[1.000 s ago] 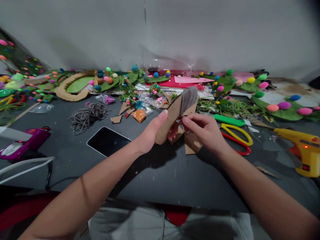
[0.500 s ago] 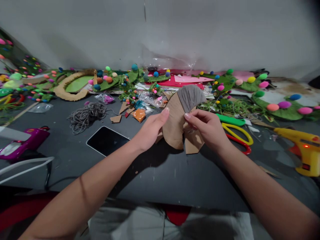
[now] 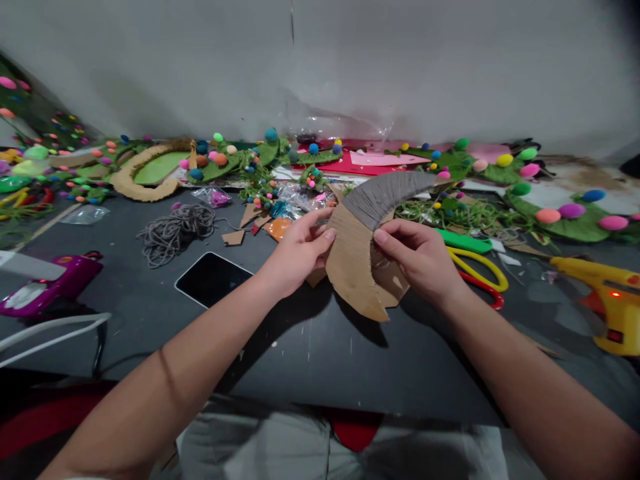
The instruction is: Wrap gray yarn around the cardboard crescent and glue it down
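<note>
A cardboard crescent (image 3: 349, 257) is held up above the table, its upper arm wound closely with grey yarn (image 3: 383, 197) and its lower part bare. My left hand (image 3: 305, 253) grips the outer left edge between thumb and fingers. At the inner curve, where the winding ends, my right hand (image 3: 415, 257) pinches with thumb and forefinger; whether a yarn strand is in that pinch I cannot make out. Another piece of cardboard (image 3: 393, 285) shows behind the crescent, partly hidden. A loose heap of grey yarn (image 3: 177, 230) lies to the left, with a strand trailing rightward.
A phone (image 3: 213, 279) lies left of my hands. A purple glue gun (image 3: 53, 283) is at far left, a yellow one (image 3: 607, 293) at far right, its red light on. Scissors (image 3: 483, 267) lie beside my right hand. Felt leaves with coloured balls (image 3: 575, 213) line the wall.
The crescent has turned to face me more, so its tapered tips now show at upper right and lower right. My left fingers have shifted on its edge; the right pinch stays near the inner curve.
</note>
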`<state>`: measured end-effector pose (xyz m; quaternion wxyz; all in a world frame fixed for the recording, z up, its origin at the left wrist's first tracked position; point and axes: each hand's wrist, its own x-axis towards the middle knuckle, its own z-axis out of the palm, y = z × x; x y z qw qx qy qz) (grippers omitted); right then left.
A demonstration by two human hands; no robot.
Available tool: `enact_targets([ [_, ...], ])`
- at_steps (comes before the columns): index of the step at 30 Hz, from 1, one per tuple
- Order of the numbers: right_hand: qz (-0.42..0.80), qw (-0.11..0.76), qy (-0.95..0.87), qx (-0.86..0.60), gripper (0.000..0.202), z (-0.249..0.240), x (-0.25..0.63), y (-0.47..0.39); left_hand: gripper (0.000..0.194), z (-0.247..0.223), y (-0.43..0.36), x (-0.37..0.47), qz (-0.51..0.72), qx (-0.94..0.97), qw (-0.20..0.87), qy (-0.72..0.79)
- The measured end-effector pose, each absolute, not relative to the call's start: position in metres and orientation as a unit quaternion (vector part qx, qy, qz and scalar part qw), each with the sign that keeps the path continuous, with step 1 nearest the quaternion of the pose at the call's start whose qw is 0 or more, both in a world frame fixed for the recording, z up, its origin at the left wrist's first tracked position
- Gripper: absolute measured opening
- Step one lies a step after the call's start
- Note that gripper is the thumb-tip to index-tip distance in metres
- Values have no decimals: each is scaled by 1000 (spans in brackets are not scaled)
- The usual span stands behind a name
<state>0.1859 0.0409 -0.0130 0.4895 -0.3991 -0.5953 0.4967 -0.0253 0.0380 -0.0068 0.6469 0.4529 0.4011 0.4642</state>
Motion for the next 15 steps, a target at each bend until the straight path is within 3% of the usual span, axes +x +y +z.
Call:
enact_targets([
  [4, 480, 478, -632, -376, 19, -7, 183, 38, 45, -6, 35, -24, 425, 558, 619, 354],
  [9, 466, 456, -671, -353, 12, -3, 180, 35, 59, -2, 30, -25, 322, 565, 682, 334],
  [15, 517, 381, -681, -352, 16, -6, 183, 35, 36, 3, 26, -28, 285, 582, 682, 340],
])
